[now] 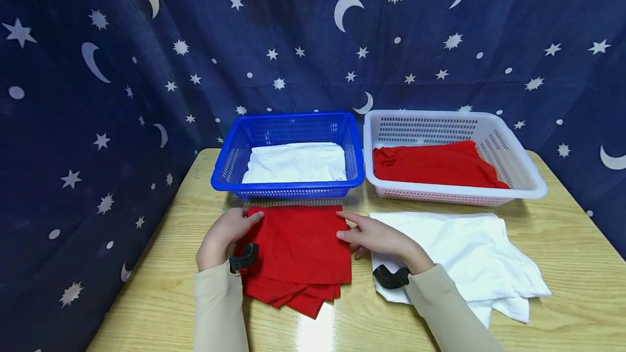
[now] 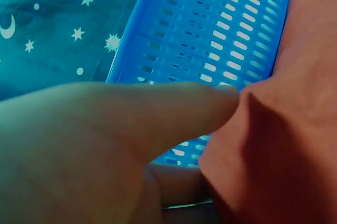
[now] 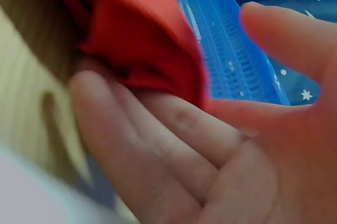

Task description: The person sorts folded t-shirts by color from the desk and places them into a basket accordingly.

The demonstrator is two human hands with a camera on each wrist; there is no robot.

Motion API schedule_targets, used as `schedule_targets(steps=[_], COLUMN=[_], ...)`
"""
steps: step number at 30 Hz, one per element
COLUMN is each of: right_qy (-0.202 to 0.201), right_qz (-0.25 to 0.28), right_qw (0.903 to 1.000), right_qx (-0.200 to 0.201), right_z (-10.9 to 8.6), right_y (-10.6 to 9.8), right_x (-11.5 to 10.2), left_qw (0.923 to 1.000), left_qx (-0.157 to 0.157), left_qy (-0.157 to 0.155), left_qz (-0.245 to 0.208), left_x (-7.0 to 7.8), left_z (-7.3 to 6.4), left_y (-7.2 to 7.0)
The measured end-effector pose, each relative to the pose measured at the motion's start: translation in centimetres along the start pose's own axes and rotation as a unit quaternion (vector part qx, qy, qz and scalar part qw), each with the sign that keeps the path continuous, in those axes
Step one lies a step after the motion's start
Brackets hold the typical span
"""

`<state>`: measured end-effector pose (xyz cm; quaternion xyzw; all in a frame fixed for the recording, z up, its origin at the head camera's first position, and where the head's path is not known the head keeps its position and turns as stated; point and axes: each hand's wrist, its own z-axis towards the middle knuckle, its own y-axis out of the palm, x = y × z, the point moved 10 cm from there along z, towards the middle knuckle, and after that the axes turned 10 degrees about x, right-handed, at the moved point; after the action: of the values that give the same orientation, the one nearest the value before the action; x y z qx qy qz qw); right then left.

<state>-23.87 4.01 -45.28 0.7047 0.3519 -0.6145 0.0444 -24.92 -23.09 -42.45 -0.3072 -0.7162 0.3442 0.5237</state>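
Observation:
A folded red cloth point(image 1: 303, 249) lies in front of me with loose layers showing below its near edge. My left hand point(image 1: 229, 233) pinches its far left corner, thumb on top. The left wrist view shows that thumb point(image 2: 184, 103) at the raised fabric point(image 2: 300, 124), with a finger below. On the other side, my right hand point(image 1: 374, 237) has its fingers at the cloth's right edge. In the right wrist view, extended fingers point(image 3: 152, 150) lie under a fold of red fabric point(image 3: 147, 40), while one digit stands apart from it.
Behind the red cloth stands a blue basket point(image 1: 288, 184) with white cloth point(image 1: 295, 163) inside. To its right, a white basket point(image 1: 455, 192) holds red cloth point(image 1: 435, 164). A white cloth point(image 1: 455, 249) lies partly under my right forearm. A star-patterned curtain point(image 1: 313, 31) hangs behind the table point(image 1: 166, 287).

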Motion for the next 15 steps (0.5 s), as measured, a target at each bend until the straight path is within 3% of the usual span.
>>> schedule_targets(steps=[4,7,11,15], right_qy=[-0.017,-0.023,-0.017,0.005], right_qz=[0.078,0.101,0.142,0.230], right_qw=[0.9962,0.9935,0.9875,0.9707], right_qx=[-0.035,-0.046,-0.065,-0.068], right_z=[0.3,0.3,0.4,0.5], right_y=[1.1,1.7,2.7,2.8], right_x=[-0.2,-0.2,-0.3,-0.3], left_qw=[0.9996,0.9991,0.9993,0.9996], left_qx=[-0.018,-0.022,-0.019,-0.014], left_qy=[0.011,0.018,0.028,0.022], left_qz=[-0.017,-0.030,-0.013,0.001], left_x=[0.4,0.6,0.6,0.4], left_z=[-0.1,-0.1,-0.1,-0.1], left_y=[0.5,0.7,0.8,0.9])
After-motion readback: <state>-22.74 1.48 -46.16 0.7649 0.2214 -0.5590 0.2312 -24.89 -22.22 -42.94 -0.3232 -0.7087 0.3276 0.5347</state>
